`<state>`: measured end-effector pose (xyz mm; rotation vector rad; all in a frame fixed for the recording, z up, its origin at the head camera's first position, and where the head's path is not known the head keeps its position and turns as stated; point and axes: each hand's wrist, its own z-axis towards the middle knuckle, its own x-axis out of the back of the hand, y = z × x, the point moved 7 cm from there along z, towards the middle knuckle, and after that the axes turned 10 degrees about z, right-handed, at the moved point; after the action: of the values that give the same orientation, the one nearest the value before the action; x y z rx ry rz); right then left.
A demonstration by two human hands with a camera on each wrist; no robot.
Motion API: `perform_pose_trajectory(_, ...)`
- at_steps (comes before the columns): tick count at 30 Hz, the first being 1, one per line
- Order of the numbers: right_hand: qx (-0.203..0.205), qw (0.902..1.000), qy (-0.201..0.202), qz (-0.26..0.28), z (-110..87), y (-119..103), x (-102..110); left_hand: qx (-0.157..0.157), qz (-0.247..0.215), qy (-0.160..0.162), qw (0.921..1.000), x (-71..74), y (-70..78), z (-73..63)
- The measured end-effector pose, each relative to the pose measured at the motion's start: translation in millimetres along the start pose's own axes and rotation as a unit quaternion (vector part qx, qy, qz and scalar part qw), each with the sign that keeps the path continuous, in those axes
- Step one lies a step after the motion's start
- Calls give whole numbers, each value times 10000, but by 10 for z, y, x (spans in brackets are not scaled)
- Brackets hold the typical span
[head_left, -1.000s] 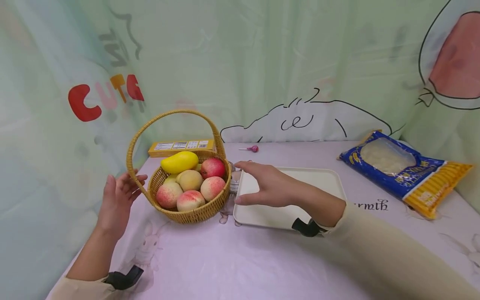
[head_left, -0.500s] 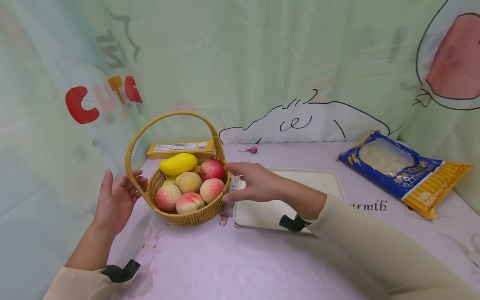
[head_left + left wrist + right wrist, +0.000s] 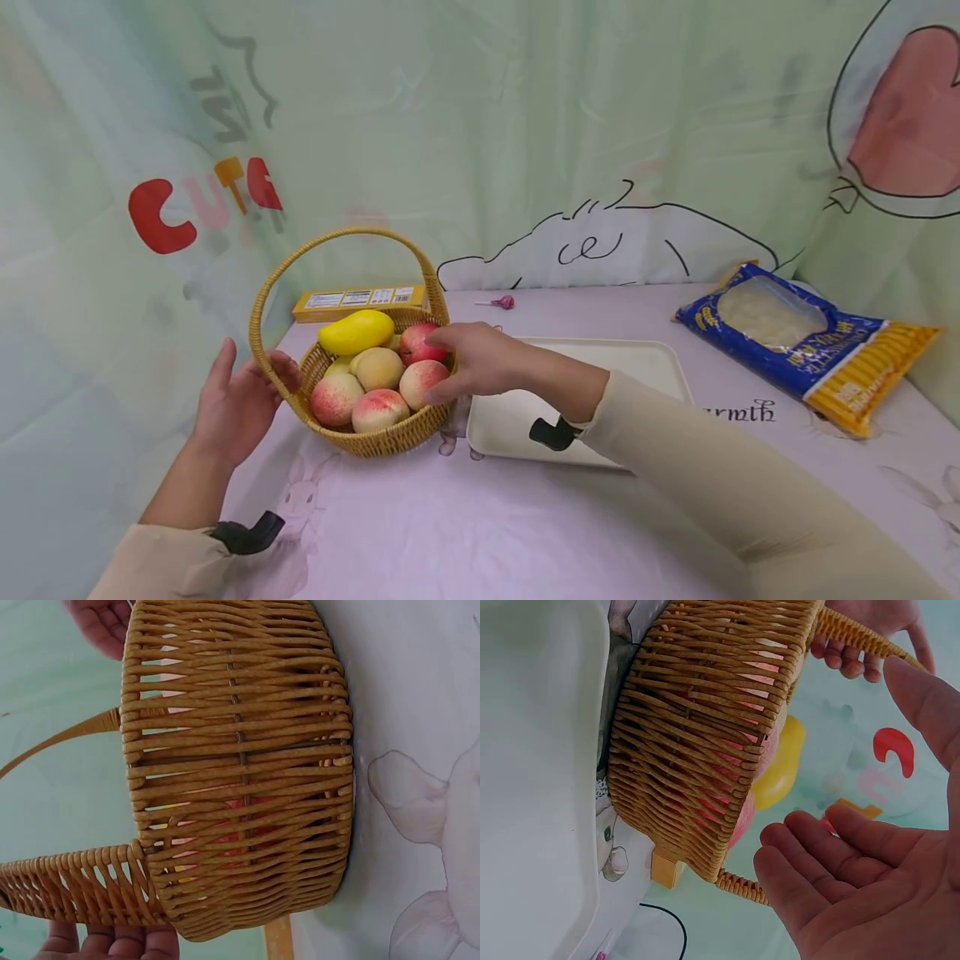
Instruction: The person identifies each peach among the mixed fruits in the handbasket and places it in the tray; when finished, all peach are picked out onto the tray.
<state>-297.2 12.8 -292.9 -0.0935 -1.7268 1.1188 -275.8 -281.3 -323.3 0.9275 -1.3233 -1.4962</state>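
Note:
A woven wicker basket with a tall arched handle stands upright on the table. In it lie a yellow mango, a red apple, a yellowish round fruit and several pink-blushed peaches. At the handle's left base is my left hand, thumb up and fingers loosely bent, partly behind the handle; I cannot tell whether it touches. My right hand reaches over the right rim, thumb and fingers spread apart beside the apple and a peach. The right wrist view shows nothing in its palm.
Right of the basket lies a white rectangular tray, partly under my right forearm. Behind are a yellow box and a pink lollipop. A blue and yellow bag with a clear window lies at the right. A printed curtain closes the back.
My right hand has moved left from above the tray to over the basket's right rim. The left hand has barely shifted, and basket and fruit stay put.

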Motion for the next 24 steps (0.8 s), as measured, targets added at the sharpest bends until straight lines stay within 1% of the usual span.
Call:
perform_pose_trajectory(5, 86, 9996, -172, -221, 140, -50, -64, 5, -131, -20, 9999, 46, -28, -11)
perform_pose_trajectory(8, 54, 9990, -228, -378, 217, -49, -110, -26, -245, -60, 9997, 54, -40, -10)
perform_pose_trajectory(11, -5, 9981, -294, -541, 293, -44, -161, -130, -357, -152, 9992, 52, -33, -9)
perform_pose_trajectory(13, -86, 9972, -335, -662, 335, -44, -194, -236, -532, -266, 9979, 48, -22, -6)
perform_pose_trajectory(19, -368, 9923, -473, -1086, 426, -40, -269, -592, -971, -593, 9917, 0, -13, -8)
perform_pose_trajectory(21, -391, 9903, -490, -1244, 454, -44, -287, -682, -1081, -680, 9895, -14, -24, -12)
perform_pose_trajectory(24, -394, 9868, -511, -1487, 499, -52, -304, -810, -1357, -829, 9839, -32, -28, -9)
